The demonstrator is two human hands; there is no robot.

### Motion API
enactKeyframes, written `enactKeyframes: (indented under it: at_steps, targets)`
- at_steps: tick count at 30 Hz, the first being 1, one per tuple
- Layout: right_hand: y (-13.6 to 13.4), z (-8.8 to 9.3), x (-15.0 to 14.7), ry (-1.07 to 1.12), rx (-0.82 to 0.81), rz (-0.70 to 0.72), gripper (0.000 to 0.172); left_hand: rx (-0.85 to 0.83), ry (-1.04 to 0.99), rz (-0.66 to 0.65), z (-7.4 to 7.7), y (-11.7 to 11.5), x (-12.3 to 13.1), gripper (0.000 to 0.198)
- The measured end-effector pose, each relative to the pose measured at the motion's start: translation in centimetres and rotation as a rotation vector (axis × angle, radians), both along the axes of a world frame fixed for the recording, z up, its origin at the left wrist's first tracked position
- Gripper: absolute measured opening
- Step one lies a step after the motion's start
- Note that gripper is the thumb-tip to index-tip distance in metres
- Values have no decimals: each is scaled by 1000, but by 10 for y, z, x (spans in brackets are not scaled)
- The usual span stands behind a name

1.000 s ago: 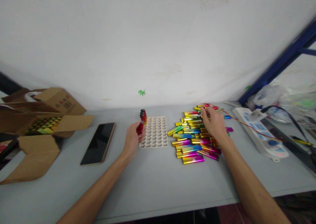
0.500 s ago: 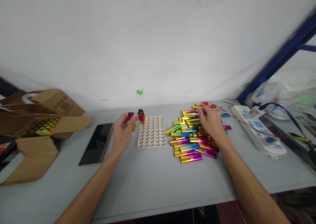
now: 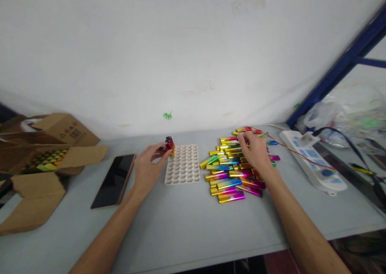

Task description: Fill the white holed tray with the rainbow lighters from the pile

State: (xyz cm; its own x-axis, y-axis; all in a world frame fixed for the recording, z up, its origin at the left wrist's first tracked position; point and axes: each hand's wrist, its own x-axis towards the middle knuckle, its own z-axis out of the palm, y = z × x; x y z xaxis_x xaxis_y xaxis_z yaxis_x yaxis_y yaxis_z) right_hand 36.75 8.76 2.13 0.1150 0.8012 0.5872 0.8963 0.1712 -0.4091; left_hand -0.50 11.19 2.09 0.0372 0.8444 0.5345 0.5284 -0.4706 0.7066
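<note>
My left hand [image 3: 147, 165] pinches a red lighter [image 3: 163, 149] with a dark top, held tilted at the back left corner of a white tray [image 3: 182, 181] full of round holes. Right beside it, dark-topped red and gold lighters [image 3: 169, 140] stand upright in that corner. Over the far part of a loose pile of shiny lighters [image 3: 230, 183] in gold, purple, blue and green, my right hand [image 3: 255, 150] is closed, thumb and fingers together. What it grips, if anything, is hidden.
A dark phone [image 3: 113, 181] lies left of the tray. Further left is an open cardboard box [image 3: 84, 156] with yellow and black items inside. A white power strip [image 3: 313, 161] with a red and yellow wire [image 3: 289, 147] lies on the right, plastic bags [image 3: 325, 115] behind it.
My left hand has brought its lighter right, up against the standing lighters, tipping it over. My right hand stays over the pile, nearly unmoved. The view has shifted slightly.
</note>
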Motion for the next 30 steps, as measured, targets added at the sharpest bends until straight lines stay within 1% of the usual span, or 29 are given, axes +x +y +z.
enactKeyframes:
  at_steps: [4,7,9,11,13,15,17,18,20,21,22,23,24,25,26,27,28,29,30]
  targets:
    - [1,0,5,2,14,-14,46,2,113,19,5,-1,2,38]
    - [1,1,13,2,40,-51,45,-38,140,50,8,-1,2,49]
    - [0,3,20,7,58,-92,45,-69,145,75,8,-1,4,55]
    - [-1,5,26,17,75,-137,45,-90,150,80,4,0,5,58]
    - [-2,7,32,32,91,-179,45,-90,169,66,2,3,5,59]
    - [-4,9,36,45,112,-211,45,-66,205,65,4,5,3,63]
    - [-4,11,38,55,141,-233,45,3,212,124,13,5,-2,68]
    - [-5,12,38,60,158,-247,45,56,198,173,21,4,-5,67]
    - [-5,15,39,76,190,-277,46,192,132,268,38,-2,-5,49]
    - [-6,16,39,85,203,-294,46,258,105,286,47,-5,-1,39]
    - [-7,18,39,94,215,-313,46,314,88,261,54,-9,8,33]
    - [-7,20,40,103,226,-332,46,297,111,183,60,-11,21,28]
    - [-9,21,41,113,240,-353,46,268,158,84,63,-12,38,23]
    - [-10,23,42,123,255,-375,46,214,235,-61,63,-10,60,19]
    - [-11,24,44,132,270,-397,46,191,299,-198,61,-5,85,17]
    - [-12,25,46,140,283,-416,46,171,345,-299,57,3,112,17]
    - [-13,25,48,147,293,-432,46,146,385,-369,52,13,141,18]
    - [-14,25,51,153,299,-444,46,123,436,-411,46,26,169,22]
    - [-15,25,53,157,302,-453,47,106,529,-451,40,39,197,28]
